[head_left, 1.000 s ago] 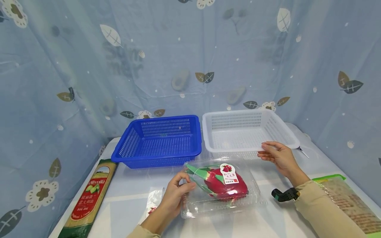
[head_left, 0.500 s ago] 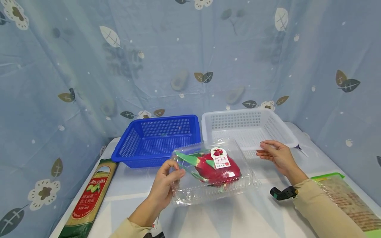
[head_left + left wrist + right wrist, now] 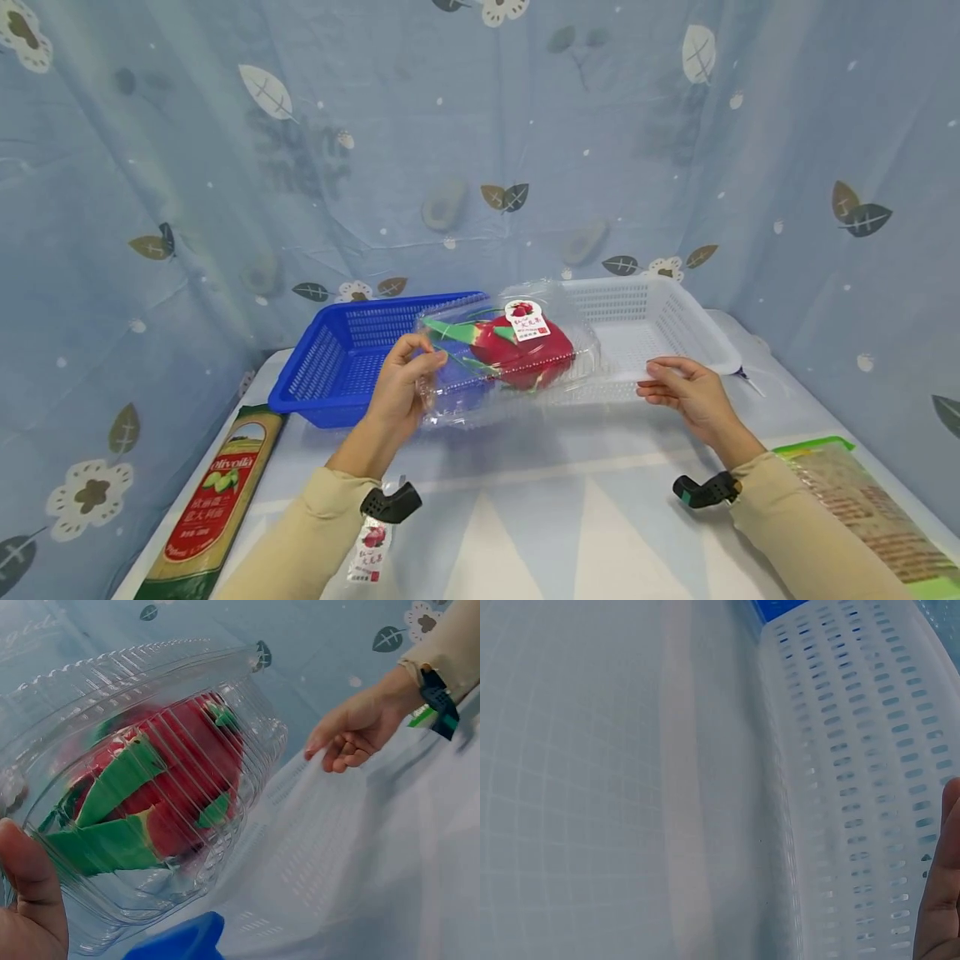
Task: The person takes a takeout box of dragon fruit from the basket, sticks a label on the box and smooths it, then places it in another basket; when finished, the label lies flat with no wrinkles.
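My left hand (image 3: pixel 397 379) pinches the left edge of a clear plastic clamshell box (image 3: pixel 457 408). Inside lies a red dragon fruit (image 3: pixel 543 354) with green scales, under a white fruit label (image 3: pixel 530 321). The box hangs in the air before the two baskets, covering parts of both from the head camera. At the front rim of the white basket (image 3: pixel 697 329), my right hand (image 3: pixel 693 400) grips the edge between thumb and curled fingers. The right wrist view shows the thumb against the slotted basket wall (image 3: pixel 855 787).
A blue basket (image 3: pixel 318 404) stands left of the white one. A pasta packet (image 3: pixel 217 500) lies at the table's left edge. To the right is a green-edged clear bag (image 3: pixel 862 500) of brownish food. A small labelled clear packet (image 3: pixel 369 550) lies near the left forearm.
My left hand has lifted the boxed dragon fruit off the table, forward and slightly left, up before the baskets. The right hand has stayed at the white basket's rim.
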The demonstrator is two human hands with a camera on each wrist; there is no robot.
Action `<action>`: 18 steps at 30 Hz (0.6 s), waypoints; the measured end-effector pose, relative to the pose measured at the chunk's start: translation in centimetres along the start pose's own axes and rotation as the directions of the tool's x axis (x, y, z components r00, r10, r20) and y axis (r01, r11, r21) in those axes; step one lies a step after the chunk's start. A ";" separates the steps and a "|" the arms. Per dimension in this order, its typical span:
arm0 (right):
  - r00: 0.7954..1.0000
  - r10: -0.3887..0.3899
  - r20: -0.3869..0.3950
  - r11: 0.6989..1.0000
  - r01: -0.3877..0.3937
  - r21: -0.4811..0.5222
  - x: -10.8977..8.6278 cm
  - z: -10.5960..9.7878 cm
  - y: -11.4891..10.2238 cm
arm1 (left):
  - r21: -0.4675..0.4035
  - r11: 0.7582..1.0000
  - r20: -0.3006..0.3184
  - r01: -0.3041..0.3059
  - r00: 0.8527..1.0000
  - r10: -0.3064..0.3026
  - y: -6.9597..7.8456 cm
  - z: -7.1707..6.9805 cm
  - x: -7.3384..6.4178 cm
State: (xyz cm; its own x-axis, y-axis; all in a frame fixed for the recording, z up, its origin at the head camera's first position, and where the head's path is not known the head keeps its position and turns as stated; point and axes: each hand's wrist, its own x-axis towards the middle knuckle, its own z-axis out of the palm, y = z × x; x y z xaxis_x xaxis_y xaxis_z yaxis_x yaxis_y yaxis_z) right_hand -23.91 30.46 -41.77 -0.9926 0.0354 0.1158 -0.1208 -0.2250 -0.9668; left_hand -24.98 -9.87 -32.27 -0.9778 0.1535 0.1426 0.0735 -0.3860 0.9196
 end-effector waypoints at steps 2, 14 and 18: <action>1.000 -0.004 0.004 1.000 0.004 -0.001 0.0 -0.1 0.1 | 0.003 1.000 0.011 -0.001 1.000 0.001 0.0 0.4 1.1; 1.000 -0.015 0.006 0.998 0.015 -0.060 0.1 -0.5 0.3 | 0.017 1.000 0.057 0.001 0.998 -0.002 -1.8 3.6 7.9; 1.000 -0.023 0.019 0.999 0.024 -0.047 0.3 -0.6 0.5 | 0.051 0.999 0.052 0.013 0.999 -0.016 -2.6 4.9 10.3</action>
State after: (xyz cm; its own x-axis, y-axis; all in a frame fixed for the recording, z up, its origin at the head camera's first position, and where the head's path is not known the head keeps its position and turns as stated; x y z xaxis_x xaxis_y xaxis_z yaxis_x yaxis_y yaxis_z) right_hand -24.30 30.93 -42.33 -0.9896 0.0216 0.1423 -0.1439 -0.1785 -0.9734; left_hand -34.30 -2.82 -31.43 -0.9674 0.2067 0.1466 0.0704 -0.3366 0.9390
